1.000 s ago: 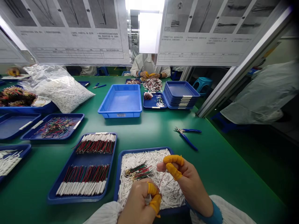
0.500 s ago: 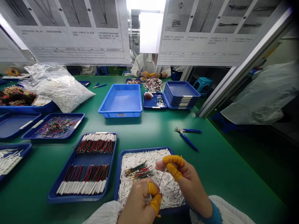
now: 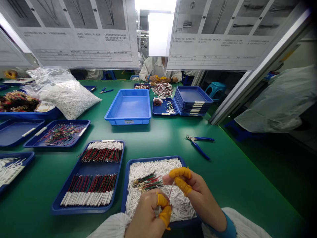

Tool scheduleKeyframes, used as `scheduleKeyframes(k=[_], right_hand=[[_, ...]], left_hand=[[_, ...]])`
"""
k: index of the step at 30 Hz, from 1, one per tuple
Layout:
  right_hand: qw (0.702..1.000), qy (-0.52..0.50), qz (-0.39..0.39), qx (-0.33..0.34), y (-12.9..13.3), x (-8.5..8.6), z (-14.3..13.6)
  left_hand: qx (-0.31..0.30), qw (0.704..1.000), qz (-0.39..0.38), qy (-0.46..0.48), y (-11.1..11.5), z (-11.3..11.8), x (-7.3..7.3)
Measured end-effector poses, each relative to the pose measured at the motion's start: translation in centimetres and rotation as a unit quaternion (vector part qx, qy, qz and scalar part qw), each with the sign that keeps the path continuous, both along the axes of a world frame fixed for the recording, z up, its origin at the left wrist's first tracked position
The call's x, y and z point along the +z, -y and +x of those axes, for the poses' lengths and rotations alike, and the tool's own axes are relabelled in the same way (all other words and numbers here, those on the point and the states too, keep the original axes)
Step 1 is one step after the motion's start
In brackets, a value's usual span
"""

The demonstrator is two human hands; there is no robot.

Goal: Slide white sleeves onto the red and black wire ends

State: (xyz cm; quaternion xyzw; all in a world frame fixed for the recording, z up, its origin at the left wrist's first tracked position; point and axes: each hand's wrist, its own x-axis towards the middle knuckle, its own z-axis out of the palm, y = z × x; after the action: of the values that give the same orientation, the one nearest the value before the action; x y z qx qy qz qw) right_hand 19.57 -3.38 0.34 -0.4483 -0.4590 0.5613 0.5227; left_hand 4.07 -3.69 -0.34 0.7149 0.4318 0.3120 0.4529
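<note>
My left hand [image 3: 150,211], with yellow finger cots on thumb and forefinger, pinches the lower end of a thin red wire [image 3: 171,191]. The wire rises to my right hand [image 3: 192,186], whose yellow-covered thumb and finger are closed around its upper end. A dark strand also shows beneath my right hand; where it ends is hidden. Both hands are over a blue tray of short white sleeves [image 3: 146,167]. On the sleeves, left of the wire, lies a small bundle of red, green and black wires [image 3: 147,181] with gold-coloured ends.
Blue-handled cutters [image 3: 200,145] lie to the right. A tray [image 3: 92,169] to the left has two rows of sleeved wires. Ahead stand a light blue bin [image 3: 130,107] and stacked trays [image 3: 193,99]. A bag of white pieces [image 3: 65,96] sits far left; a co-worker [image 3: 159,71] sits opposite.
My right hand has shifted slightly left and down, closer to my left hand. My left hand stays in nearly the same place, still pinching the wire.
</note>
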Motion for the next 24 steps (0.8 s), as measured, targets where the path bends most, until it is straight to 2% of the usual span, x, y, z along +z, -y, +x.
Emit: scheduleKeyframes(k=[4,11,17,21,24], right_hand=[[0.997,0.023,-0.021,0.071,-0.1,-0.1,0.2],[0.985,0.127,-0.002,0.116,-0.2,-0.1,0.8],[0.991,0.078,-0.004,0.105,-0.4,0.5,1.3],[0.994,0.06,-0.01,0.089,-0.6,0.1,1.1],[0.992,0.085,0.015,0.095,-0.7,-0.3,1.0]], left_hand=[[0.003,1.0,0.002,-0.011,0.0,-0.1,-0.2],[0.028,0.998,0.013,-0.05,0.2,-0.5,-1.4],[0.035,0.998,0.044,-0.038,0.2,-0.7,-1.6],[0.035,0.997,0.064,-0.033,0.2,-0.6,-1.4],[0.038,0.996,0.082,-0.026,0.1,-0.5,-1.3]])
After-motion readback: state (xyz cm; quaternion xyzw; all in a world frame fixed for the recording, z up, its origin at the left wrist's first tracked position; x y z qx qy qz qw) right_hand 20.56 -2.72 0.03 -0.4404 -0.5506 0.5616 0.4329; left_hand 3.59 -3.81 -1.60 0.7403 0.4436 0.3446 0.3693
